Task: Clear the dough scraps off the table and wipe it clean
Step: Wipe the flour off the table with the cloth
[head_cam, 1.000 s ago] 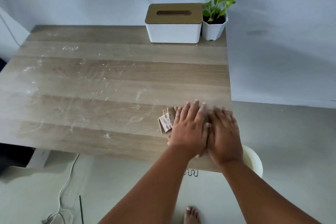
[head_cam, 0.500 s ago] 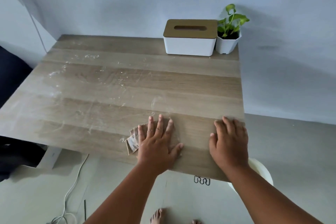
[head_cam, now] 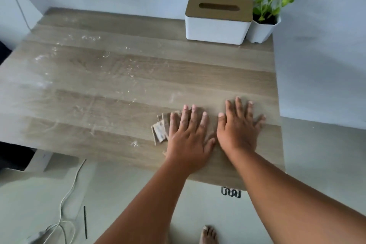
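Half a second back the two hands lay well apart on the wood; now the right hand [head_cam: 238,127] has slid in beside the left hand [head_cam: 189,136], thumbs nearly touching.

The worktop [head_cam: 122,77], a pale wood-grain slab, fills most of the view, with a grey wall behind and a light floor below. Both forearms reach in from the near edge. Each hand lies flat, palm down, fingers straight and spread. The left grip pins a folded brown cloth [head_cam: 161,129] to the wood, its folds poking out past the little finger; the right presses on bare wood and holds nothing.

One white tissue box [head_cam: 216,25] with a wooden lid stands well beyond the right hand at the far edge, one potted plant [head_cam: 263,24] touching its right side.

White floury smears [head_cam: 130,74] and a small dough scrap [head_cam: 134,143] lie left of the left hand. One bare foot [head_cam: 208,234] shows below, and one white cable [head_cam: 67,200] trails over the floor at the left.
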